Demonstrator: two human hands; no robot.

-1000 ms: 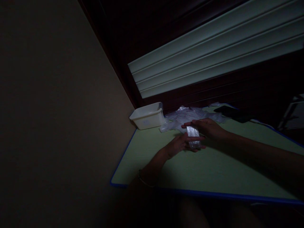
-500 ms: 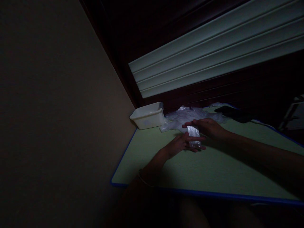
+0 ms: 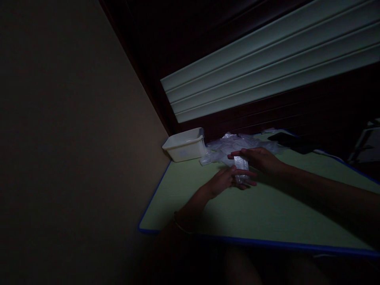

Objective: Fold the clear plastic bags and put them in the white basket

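The left hand [image 3: 221, 183] has its fingers a little apart, one across the front of a small shiny packet [image 3: 241, 163] and others behind it, holding it between them; the right hand [image 3: 261, 158] pinches the packet's top edge; the packet is over the green table [image 3: 267, 213], near a pile of crinkly plastic [image 3: 234, 143].

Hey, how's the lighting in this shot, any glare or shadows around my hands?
Head view: very dim, the bottom edge nearly black; head view: glare on the silvery packet between the left hand and right hand; head view: soft shadows on the green tabletop near both.
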